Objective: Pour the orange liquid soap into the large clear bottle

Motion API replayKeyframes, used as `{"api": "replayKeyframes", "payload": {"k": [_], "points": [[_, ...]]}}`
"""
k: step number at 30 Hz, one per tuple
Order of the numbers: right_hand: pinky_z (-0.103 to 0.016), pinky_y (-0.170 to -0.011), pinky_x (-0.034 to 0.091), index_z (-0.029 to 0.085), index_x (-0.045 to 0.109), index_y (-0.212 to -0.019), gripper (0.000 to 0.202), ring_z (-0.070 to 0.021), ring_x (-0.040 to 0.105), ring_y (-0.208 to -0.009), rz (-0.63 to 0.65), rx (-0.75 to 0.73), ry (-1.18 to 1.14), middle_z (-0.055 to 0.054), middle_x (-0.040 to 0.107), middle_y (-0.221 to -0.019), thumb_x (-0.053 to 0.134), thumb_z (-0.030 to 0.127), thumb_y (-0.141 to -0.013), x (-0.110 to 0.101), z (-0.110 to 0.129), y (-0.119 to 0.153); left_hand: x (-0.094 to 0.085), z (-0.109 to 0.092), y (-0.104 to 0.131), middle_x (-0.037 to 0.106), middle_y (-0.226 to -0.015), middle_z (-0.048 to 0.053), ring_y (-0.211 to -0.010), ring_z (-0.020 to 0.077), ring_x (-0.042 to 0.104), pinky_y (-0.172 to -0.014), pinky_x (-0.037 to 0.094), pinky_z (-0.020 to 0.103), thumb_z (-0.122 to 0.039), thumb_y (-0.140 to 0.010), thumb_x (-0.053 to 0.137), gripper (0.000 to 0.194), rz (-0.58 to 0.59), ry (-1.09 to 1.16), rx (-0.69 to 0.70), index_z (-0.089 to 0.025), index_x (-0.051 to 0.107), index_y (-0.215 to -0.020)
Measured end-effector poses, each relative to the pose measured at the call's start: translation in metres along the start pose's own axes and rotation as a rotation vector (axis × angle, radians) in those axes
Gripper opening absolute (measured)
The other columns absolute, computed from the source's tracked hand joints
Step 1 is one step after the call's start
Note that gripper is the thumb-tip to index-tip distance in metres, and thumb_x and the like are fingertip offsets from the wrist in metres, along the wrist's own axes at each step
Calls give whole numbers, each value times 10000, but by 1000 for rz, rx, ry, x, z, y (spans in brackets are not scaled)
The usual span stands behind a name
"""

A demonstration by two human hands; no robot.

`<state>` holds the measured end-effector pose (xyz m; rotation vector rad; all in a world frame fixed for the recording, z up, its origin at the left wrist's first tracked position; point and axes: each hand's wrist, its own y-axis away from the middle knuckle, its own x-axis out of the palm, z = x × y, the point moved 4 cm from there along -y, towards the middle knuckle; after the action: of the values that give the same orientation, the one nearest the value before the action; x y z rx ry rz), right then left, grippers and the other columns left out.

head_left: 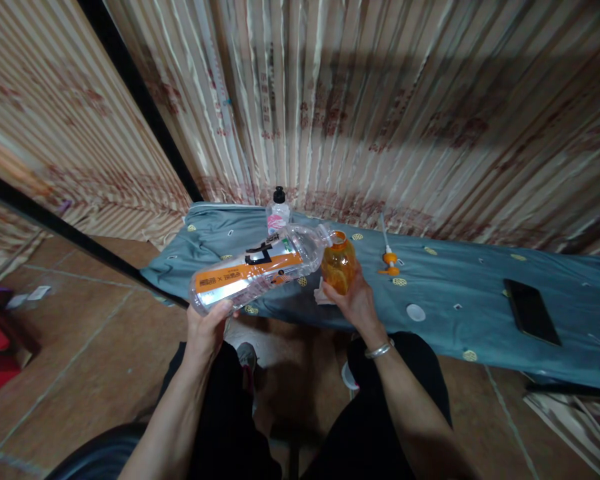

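Observation:
My left hand (209, 328) is wrapped round the base of a large clear bottle (253, 268) with an orange and silver label. The bottle lies tilted, its neck pointing right, with its mouth close to the opening of an orange translucent bottle (339, 265). That orange bottle stands roughly upright in my right hand (356, 300), whose fingers close round its lower right side. Whether the two mouths touch, I cannot tell. Something pale, perhaps a folded tissue (323, 295), shows beside the orange bottle's base.
On the blue-green cloth (455, 293) are an orange pump head (390, 260) with its tube, a white round cap (416, 313) and a dark phone (531, 311). Behind the large bottle stands a small black-capped bottle (279, 212). A curtain (360, 107) hangs behind.

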<state>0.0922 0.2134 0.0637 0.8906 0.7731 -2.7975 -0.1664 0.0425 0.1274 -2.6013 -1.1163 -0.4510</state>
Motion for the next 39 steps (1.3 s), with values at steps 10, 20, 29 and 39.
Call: {"api": "replayKeyframes", "payload": {"k": [10,20,29,39], "points": [[-565,-1003,624,126,444,-1526,874,-395,730,-1235,-20,-12,10,-232,712,-1376,741,578,-838,1,-2,-1,1,-3,-1,799,-845,62,-570,150,648,-403,471,195,-294,-512,915,486,1,-22,14,-167,762,-956],[-552,-1008,631,105,477,-1495,879,-395,741,-1218,-9,14,-18,-239,727,-1348,747,597,-818,-1,0,-2,2,-3,-1,789,-856,68,-586,162,660,-409,465,203,-331,-537,930,489,25,-41,44,-158,766,-964],[-537,-1006,631,90,452,-1514,893,-386,739,-1219,-1,-7,-4,-244,724,-1350,743,597,-839,-1,-1,-2,4,-7,0,804,-854,36,-577,150,660,-393,488,191,-263,-501,935,451,-6,-6,60,-174,794,-920],[-545,-1010,629,109,463,-1508,885,-391,737,-1228,-8,-3,-31,-239,723,-1357,752,595,-827,0,-2,-2,0,-4,-2,795,-824,39,-571,156,656,-387,480,200,-281,-466,940,472,-33,-25,40,-162,791,-897]]}}
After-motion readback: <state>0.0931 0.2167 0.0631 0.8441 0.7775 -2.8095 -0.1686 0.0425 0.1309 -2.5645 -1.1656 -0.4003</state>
